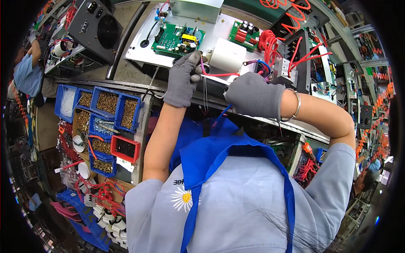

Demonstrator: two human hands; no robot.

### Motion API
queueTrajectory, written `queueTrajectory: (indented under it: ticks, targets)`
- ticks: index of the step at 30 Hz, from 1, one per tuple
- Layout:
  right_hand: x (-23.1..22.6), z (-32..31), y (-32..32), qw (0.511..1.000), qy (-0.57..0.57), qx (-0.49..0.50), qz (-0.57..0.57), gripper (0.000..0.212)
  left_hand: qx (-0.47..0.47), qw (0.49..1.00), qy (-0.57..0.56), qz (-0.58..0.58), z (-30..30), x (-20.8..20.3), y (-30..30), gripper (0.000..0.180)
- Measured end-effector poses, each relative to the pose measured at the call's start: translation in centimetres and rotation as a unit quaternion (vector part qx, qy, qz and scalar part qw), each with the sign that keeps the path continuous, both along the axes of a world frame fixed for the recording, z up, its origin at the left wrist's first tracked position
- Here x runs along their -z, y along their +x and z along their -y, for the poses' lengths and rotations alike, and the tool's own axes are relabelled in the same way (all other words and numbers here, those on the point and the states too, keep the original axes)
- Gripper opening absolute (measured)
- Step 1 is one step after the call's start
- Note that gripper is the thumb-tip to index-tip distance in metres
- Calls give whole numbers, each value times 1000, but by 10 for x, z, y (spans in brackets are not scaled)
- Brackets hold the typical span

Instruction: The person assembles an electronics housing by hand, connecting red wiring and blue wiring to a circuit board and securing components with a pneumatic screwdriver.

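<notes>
In a grey glove, my left hand (184, 79) is closed at the near edge of a white metal chassis plate (141, 48). Its fingertips pinch the end of a red wire (221, 75) with a pink sleeve. That wire runs right, toward my right hand (255, 95), also gloved and closed. What the right fingers hold is hidden; a small metal part shows at their left side. Below that hand hangs a blue wire (222, 114). Between and beyond the hands lies a white cylinder (228, 55). A green circuit board (177, 39) is mounted just beyond my left hand.
Blue bins (106, 101) of brass screws and a red tray (125, 149) stand at the left. Farther left is a black fan housing (99, 27). A second board (244, 34), coiled red wire (270, 42) and a terminal block (283, 72) occupy the right. Another person (29, 69) works far left.
</notes>
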State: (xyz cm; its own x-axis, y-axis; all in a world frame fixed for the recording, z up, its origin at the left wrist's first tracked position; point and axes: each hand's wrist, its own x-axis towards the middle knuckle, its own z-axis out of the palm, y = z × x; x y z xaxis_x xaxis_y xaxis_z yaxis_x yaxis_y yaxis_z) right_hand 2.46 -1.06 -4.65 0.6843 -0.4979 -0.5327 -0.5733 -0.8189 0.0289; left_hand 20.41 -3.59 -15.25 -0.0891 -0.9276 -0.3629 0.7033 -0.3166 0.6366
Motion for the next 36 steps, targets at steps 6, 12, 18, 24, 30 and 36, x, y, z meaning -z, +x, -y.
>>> queueTrajectory:
  ticks: [6,12,18,24,30,36]
  targets:
    - [-42,65,-5,887,305,177,300,29,-20,999,14,-29,3,7,-1,18]
    - [-66,109,13,868,214,282,348,36,-21,993,72,-93,10,1,-12,19]
    - [-35,122,35,973,-41,93,208,28,-58,991,90,-79,12,6,-21,19]
    - [-14,130,31,968,-7,89,234,31,-114,990,82,-26,13,1,-31,21]
    - [-14,137,28,967,16,111,231,36,-122,987,93,40,11,-13,-36,22]
    - [-12,138,26,958,52,141,245,36,-107,984,96,107,14,-10,-35,24]
